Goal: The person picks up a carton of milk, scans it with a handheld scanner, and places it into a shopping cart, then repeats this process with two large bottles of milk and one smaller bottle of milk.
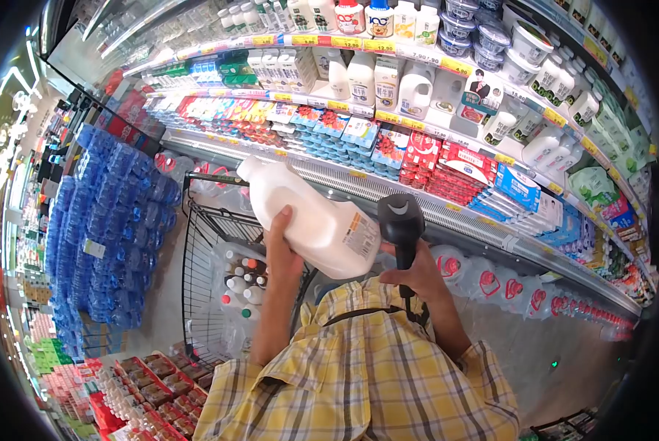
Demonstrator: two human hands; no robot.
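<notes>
My left hand grips a large white milk jug, its fingers wrapped at the handle side. The jug is tilted, cap end toward the upper left and its printed label toward the lower right. My right hand is closed round the handle of a black barcode scanner. The scanner's head is close beside the label end of the jug, and a dark cord or strap hangs below its grip. Under the jug and to the left stands a wire shopping cart holding several capped bottles.
A refrigerated shelf unit with milk bottles, cartons and tubs runs across the front. Large water jugs line its base at right. Blue-wrapped water bottle packs are stacked at left. Red-packaged boxes lie at lower left.
</notes>
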